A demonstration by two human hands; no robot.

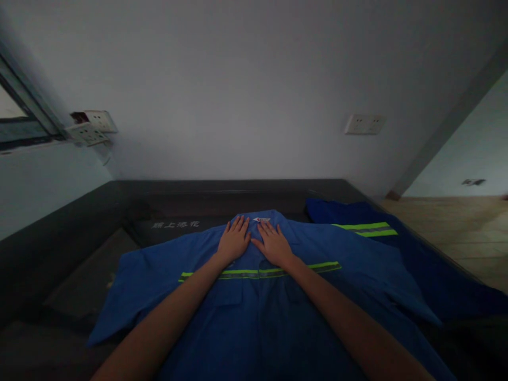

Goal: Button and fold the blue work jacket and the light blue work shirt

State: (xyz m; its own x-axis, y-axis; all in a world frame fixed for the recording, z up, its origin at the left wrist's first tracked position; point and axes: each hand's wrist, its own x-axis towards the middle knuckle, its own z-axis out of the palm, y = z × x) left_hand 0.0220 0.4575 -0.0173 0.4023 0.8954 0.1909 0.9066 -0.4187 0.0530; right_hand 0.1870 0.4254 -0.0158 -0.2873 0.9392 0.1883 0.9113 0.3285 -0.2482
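A blue work jacket (250,296) with yellow-green reflective strips lies spread out before me, its sleeves reaching to both sides. Flat on its upper part, just below the collar, rests my left hand (235,239) with the fingers stretched out. Beside it my right hand (273,243) also lies flat on the cloth, fingers extended, close under a small white label (262,219) at the neck. Neither hand grips anything. My forearms cross over the reflective strip and hide parts of it.
A darker blue garment (428,270) with a reflective strip lies to the right, partly under the jacket. The dark surface has a raised edge (230,186) against the wall. Sockets (365,125) are on the wall; a window (24,111) is at left, wooden floor (456,227) at right.
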